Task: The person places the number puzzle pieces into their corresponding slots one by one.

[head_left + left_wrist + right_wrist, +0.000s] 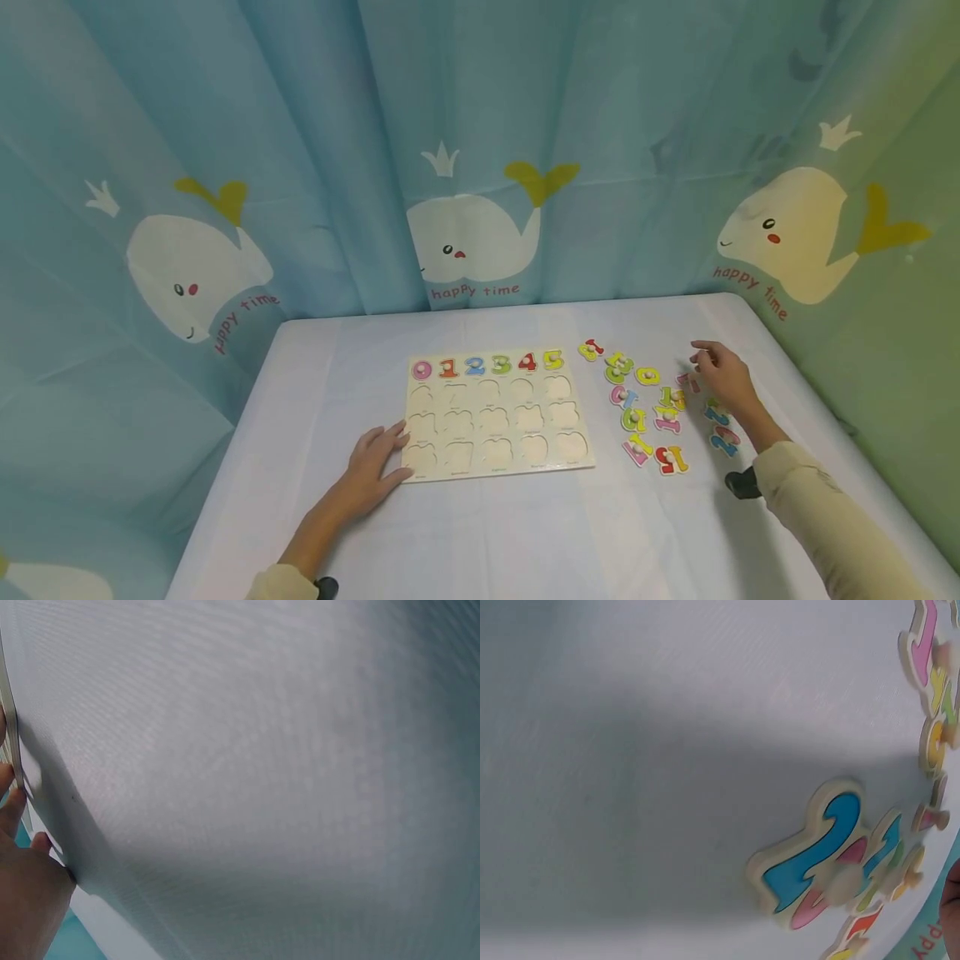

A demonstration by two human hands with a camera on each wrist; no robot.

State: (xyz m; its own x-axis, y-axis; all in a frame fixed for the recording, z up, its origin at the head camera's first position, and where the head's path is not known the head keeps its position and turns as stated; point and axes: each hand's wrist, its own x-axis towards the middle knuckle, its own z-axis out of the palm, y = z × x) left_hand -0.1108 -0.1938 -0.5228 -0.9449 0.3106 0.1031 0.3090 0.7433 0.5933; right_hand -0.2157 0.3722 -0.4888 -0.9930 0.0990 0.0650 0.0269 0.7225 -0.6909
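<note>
A wooden number puzzle board (468,475) lies on the white table. Its top row carries coloured digits 0 to 5; rows of bare recesses show below. My left hand (371,467) rests at the board's left edge, fingers spread and thumb near the lower corner. In the left wrist view, fingers (13,814) touch the board's side. My right hand (726,379) hovers above the right side of the loose pieces, fingers loosely bent, no piece visible in them. Near it lie a small red-and-pink piece (687,382) and a blue-and-pink piece (802,866) with a knob.
Several knobbed number pieces are scattered right of the board, including a red-and-orange 15 (671,460), a yellow one (647,376) and a pink-and-yellow one (637,450). Some touch or overlap. A blue whale-print curtain (322,250) hangs behind the table (495,533).
</note>
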